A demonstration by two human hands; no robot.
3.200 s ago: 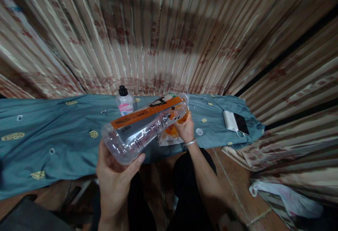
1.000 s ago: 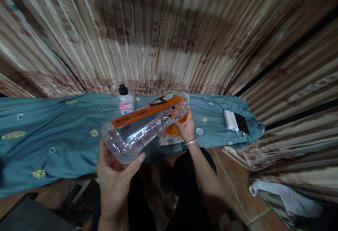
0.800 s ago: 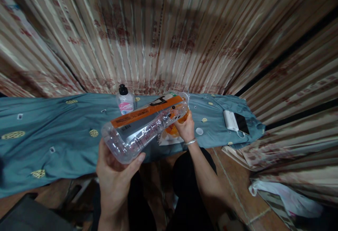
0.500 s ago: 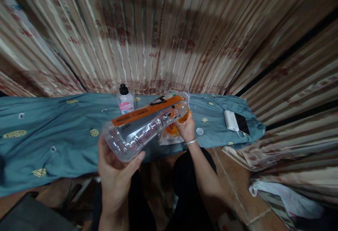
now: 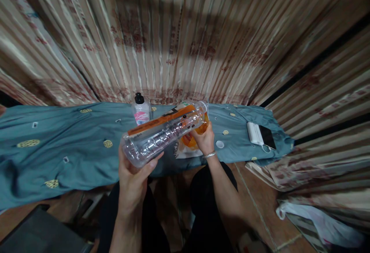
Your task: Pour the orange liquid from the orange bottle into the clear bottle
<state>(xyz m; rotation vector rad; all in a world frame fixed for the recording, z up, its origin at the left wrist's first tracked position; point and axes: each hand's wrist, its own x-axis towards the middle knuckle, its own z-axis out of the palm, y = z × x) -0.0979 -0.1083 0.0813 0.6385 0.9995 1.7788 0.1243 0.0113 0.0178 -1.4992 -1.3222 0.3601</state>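
Observation:
My left hand (image 5: 133, 183) is wrapped round the base of a large clear plastic bottle (image 5: 162, 139) with an orange label. The bottle lies tilted, its neck up and to the right, and looks transparent with no liquid that I can make out. My right hand (image 5: 206, 139) grips a container of orange liquid (image 5: 189, 140), partly hidden behind the clear bottle. The neck of the clear bottle is close to the top of that container; whether they touch I cannot tell. A white sheet (image 5: 185, 153) lies under the container. A round white cap (image 5: 220, 144) rests right of my right hand.
A white bottle with black top and pink label (image 5: 141, 112) stands at the back of the blue-green cloth (image 5: 83, 141). A white power bank (image 5: 254, 133) and a dark phone (image 5: 267, 137) lie at the right. Patterned curtains (image 5: 162, 33) hang behind.
My left hand has shifted right and slightly up with the clear bottle, whose base is now higher. My right hand stays at the container. The view has turned slightly.

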